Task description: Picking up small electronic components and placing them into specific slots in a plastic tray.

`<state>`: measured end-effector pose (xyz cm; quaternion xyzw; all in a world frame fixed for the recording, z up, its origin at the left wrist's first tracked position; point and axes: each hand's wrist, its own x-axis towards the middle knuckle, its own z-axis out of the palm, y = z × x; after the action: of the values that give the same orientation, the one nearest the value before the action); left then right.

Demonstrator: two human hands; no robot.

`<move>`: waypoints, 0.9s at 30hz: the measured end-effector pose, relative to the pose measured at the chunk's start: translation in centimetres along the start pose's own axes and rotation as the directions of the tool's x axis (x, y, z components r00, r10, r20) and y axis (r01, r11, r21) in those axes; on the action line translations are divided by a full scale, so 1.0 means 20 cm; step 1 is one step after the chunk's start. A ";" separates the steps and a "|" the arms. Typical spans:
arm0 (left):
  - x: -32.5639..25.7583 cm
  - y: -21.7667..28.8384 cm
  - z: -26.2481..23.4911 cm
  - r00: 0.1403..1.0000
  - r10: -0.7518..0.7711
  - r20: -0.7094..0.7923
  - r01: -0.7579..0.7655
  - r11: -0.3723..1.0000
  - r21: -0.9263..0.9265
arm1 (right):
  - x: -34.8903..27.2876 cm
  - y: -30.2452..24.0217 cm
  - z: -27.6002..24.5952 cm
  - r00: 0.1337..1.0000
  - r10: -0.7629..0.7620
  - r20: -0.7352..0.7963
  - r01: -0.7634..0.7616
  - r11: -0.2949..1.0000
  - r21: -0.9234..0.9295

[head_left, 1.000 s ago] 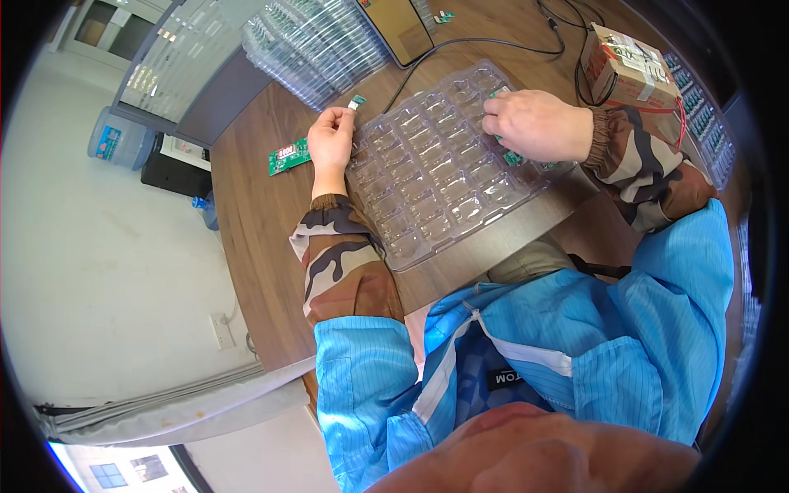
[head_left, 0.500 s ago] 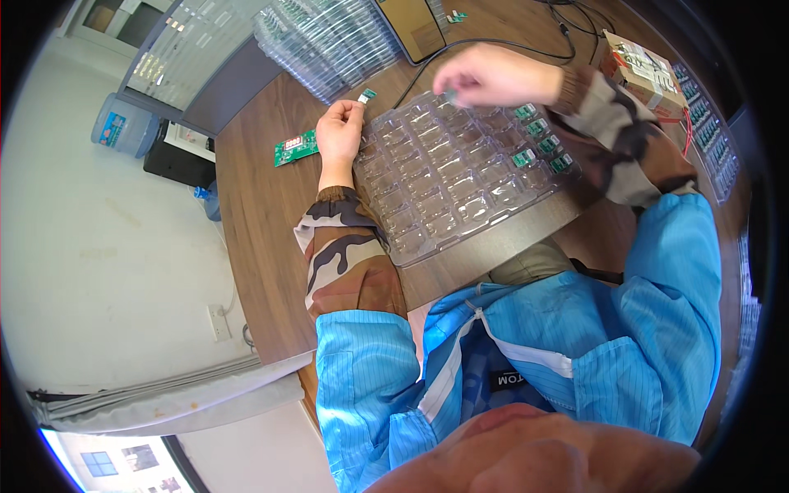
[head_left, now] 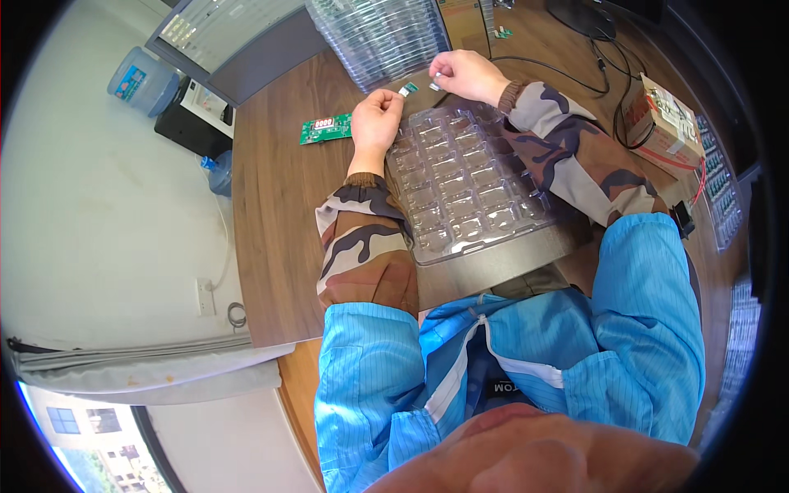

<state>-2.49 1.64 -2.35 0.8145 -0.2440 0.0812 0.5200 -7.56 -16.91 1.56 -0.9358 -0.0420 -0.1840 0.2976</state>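
The small green chip (head_left: 408, 88) is tiny, pinched in my left hand (head_left: 376, 117) just past the far edge of the clear compartment tray (head_left: 468, 185) on the wooden counter (head_left: 275, 205). My right hand (head_left: 467, 76) pinches a small pale part (head_left: 435, 85) close by. A green circuit board (head_left: 326, 128) lies left; stacked clear trays (head_left: 382, 37) stand behind, a cardboard box (head_left: 666, 123) right.

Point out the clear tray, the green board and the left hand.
clear tray (head_left: 468, 189), head view, a middle pocket
green board (head_left: 326, 128), head view, its centre
left hand (head_left: 376, 117), head view, back of the hand
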 end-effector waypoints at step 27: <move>-0.01 0.03 -0.02 0.999 -0.032 0.030 0.031 0.999 0.031 | -0.24 0.19 -0.13 0.958 -0.147 0.245 0.008 0.870 0.492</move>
<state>-2.88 1.78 -1.86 0.8273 -0.2378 0.0640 0.5048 -12.06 -21.40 -0.32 -0.8447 -0.1657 -0.0480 0.5067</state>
